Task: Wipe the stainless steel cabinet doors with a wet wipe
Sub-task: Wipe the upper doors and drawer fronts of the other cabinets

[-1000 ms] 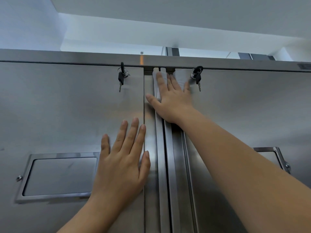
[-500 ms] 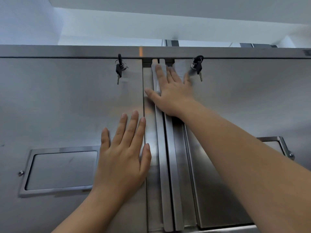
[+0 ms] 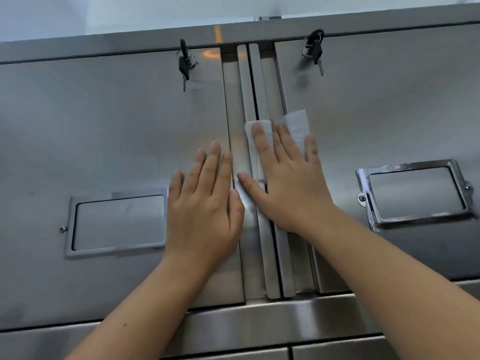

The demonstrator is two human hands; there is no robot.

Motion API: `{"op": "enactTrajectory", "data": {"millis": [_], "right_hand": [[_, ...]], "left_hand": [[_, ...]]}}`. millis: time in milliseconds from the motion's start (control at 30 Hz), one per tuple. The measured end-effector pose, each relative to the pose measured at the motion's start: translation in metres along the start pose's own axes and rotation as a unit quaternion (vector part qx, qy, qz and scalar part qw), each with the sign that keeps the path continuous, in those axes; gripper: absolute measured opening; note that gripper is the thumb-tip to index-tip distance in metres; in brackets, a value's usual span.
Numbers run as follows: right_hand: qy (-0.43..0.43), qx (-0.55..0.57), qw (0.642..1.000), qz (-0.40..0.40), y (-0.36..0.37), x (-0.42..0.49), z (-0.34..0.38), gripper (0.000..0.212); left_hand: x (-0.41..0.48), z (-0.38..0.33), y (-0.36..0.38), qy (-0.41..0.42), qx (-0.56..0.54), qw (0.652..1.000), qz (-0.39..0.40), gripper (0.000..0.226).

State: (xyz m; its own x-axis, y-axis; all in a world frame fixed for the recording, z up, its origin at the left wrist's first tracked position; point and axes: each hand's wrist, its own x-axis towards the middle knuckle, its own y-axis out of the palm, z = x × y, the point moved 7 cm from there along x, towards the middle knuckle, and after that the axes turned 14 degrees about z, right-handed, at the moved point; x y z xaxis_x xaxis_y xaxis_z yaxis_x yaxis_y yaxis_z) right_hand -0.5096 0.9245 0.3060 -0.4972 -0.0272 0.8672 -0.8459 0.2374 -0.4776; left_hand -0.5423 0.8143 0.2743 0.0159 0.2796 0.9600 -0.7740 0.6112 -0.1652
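Two stainless steel cabinet doors fill the view: the left door (image 3: 109, 131) and the right door (image 3: 389, 115), meeting at two vertical handle strips (image 3: 262, 81) in the middle. My right hand (image 3: 288, 183) lies flat with straight fingers on a white wet wipe (image 3: 296, 123), pressing it over the handle strips and the right door's inner edge. My left hand (image 3: 205, 206) rests flat, fingers straight, on the left door next to the seam and holds nothing.
A key hangs in the lock at the top of each door, the left key (image 3: 184, 66) and the right key (image 3: 314, 50). Each door carries a chrome label frame, left frame (image 3: 70, 224) and right frame (image 3: 363, 201). A steel ledge (image 3: 259, 323) runs below, with drawer fronts under it.
My right hand has slid the wipe down the handle strips from the doors' top edge to about mid-height. The view has tilted down, showing the ledge. My left hand stays flat on the left door.
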Motion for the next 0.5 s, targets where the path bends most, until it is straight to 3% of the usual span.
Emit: {"op": "enactTrajectory", "data": {"millis": [500], "right_hand": [[0.015, 0.033, 0.999, 0.029, 0.043, -0.086, 0.016, 0.072]], "left_hand": [[-0.073, -0.014, 0.021, 0.010, 0.005, 0.998, 0.057, 0.058]]}}
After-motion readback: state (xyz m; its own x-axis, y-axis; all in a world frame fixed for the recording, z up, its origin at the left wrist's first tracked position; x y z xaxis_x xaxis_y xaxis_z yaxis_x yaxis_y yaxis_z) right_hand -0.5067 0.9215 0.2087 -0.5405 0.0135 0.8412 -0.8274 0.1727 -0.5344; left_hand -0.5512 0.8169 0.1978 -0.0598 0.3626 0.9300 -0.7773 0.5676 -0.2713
